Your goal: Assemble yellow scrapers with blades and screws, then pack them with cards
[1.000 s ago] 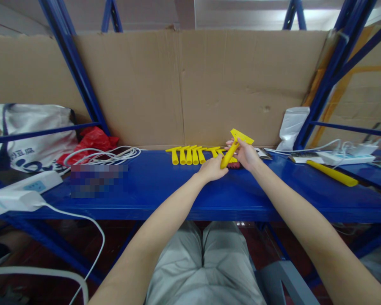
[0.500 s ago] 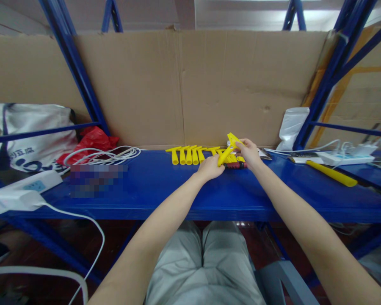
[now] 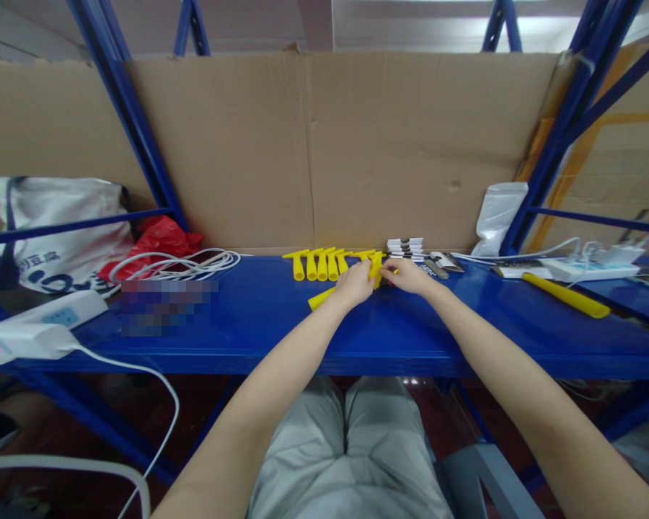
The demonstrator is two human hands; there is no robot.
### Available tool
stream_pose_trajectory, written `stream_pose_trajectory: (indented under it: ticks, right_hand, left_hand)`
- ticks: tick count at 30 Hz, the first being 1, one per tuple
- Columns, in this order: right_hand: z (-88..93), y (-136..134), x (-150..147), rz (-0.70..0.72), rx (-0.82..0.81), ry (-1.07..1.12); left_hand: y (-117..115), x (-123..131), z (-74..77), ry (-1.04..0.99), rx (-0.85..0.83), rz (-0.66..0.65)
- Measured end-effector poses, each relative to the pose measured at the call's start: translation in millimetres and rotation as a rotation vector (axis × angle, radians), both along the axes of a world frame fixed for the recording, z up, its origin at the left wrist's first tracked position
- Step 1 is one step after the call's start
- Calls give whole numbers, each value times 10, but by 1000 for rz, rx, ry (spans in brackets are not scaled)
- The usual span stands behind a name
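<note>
My left hand [image 3: 355, 283] is closed around a yellow scraper-like tool [image 3: 320, 298], its round handle pointing down and left. The tool's flat head [image 3: 377, 264] sticks out past the fingers on the right. Beside that head my right hand [image 3: 409, 276] is closed, thumb and fingertips bunched at its edge; whatever they pinch is too small to make out. Behind my left hand stands a row of similar yellow tools [image 3: 317, 267], handle ends facing me. Part of the row is hidden by my hands.
White-and-black packets [image 3: 405, 249] are stacked behind my right hand. Another yellow handle [image 3: 565, 294] lies at the right near a white power strip [image 3: 589, 269]. Coiled white cable [image 3: 195, 263], a red bag [image 3: 165, 241] and another power strip [image 3: 59, 317] occupy the left. Cardboard [image 3: 357, 144] closes the back.
The yellow tool has been turned so its handle points down-left and its head right. My right hand has moved lower and left, with its fingers now at the head's edge; the packets have come into view.
</note>
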State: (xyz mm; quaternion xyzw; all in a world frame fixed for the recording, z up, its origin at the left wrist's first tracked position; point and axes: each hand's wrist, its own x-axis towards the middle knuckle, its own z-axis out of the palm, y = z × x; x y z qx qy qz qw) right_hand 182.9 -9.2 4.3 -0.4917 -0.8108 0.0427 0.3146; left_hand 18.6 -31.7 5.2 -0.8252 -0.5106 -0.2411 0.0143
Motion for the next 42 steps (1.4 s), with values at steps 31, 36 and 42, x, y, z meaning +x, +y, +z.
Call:
stream_pose_trajectory:
  ticks: [31, 36, 42]
  right_hand:
    - [142, -111, -36, -28, -285, 670]
    - [207, -30, 165, -139, -175, 770]
    - [179, 58, 670, -732, 28, 280]
  left_hand:
    - [8, -5, 16, 74, -16, -60]
    - [18, -1, 9, 95, -31, -35]
    - [31, -7, -9, 86, -12, -32]
